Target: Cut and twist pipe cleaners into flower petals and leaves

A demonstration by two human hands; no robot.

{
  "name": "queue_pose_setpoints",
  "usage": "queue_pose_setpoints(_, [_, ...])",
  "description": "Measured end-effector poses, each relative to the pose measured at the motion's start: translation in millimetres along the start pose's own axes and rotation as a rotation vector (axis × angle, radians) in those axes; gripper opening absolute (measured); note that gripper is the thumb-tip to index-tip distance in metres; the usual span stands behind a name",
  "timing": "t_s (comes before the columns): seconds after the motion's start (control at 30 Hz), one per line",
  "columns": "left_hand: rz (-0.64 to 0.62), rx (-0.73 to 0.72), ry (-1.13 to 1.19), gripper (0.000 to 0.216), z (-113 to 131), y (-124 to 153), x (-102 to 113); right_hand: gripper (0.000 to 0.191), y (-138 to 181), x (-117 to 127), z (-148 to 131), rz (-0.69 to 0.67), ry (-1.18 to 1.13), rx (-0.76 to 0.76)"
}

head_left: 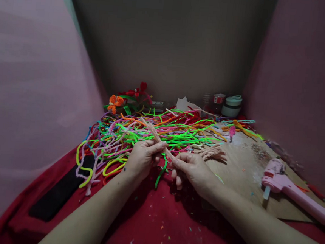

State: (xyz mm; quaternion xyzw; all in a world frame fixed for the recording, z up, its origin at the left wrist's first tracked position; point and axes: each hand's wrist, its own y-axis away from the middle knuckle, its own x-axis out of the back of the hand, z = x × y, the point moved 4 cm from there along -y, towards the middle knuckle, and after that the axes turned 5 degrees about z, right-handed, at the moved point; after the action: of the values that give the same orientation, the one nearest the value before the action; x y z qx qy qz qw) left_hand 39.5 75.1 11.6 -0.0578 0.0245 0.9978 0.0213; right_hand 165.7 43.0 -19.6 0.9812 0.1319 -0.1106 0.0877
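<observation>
Pale pink pipe cleaners [152, 129] run slantwise between my two hands, held above the red cloth. My left hand [145, 156] pinches them near the middle, thumb on top. The fingers of my right hand [189, 168] close on their lower end. Their upper end points away from me over the heap. Just beyond my hands lies a large tangled heap of coloured pipe cleaners [178, 138], bright green in the middle. A bundle of beige pipe cleaners [212, 153] rests behind my right hand. One green pipe cleaner [161, 173] hangs below, between my hands.
A pink glue gun [284, 182] lies on the brown board [232, 173] at right. A black flat object [62, 189] lies at left. Orange [115, 103] and red flowers [142, 88], and a lidded container [232, 105], stand at the back. Small scraps dot the red cloth [153, 227].
</observation>
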Motion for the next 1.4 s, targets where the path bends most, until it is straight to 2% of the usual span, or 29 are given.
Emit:
queue_pose_setpoints(0.27, [-0.103, 0.065, 0.026, 0.022, -9.7, 4.1, -8.6, 0.019, -5.8, 5.1, 4.6, -0.139, -0.222, 0.056])
queue_pose_setpoints(0.47, [-0.121, 0.059, -0.008, 0.021, -13.3, 5.3, -12.0, 0.017, -5.8, 4.7, 5.4, -0.103, -0.182, 0.032])
queue_pose_setpoints(0.77, [-0.01, -0.048, -0.193, 0.024, -4.1, 11.3, -13.9, 0.019, -5.1, 5.0, 1.8, -0.02, -0.222, 0.065])
queue_pose_setpoints(1.07, [-0.08, -0.076, -0.215, 0.024, -5.9, 11.1, -13.3, 0.019, -1.5, 4.4, -4.7, 0.019, -0.229, 0.101])
queue_pose_setpoints(1.13, [-0.098, -0.135, -0.247, 0.023, -3.6, 12.6, -14.4, 0.019, -2.4, 5.7, -4.0, 0.037, -0.225, 0.092])
queue_pose_setpoints(1.2, [-0.117, -0.271, -0.329, 0.018, 1.6, 14.2, -15.5, 0.019, -4.2, 8.2, -2.8, 0.055, -0.219, 0.093])
queue_pose_setpoints(1.4, [-0.264, -0.876, -0.82, 0.017, 12.8, 18.0, -15.0, 0.019, -6.4, 12.1, -1.7, -0.019, -0.187, 0.138])
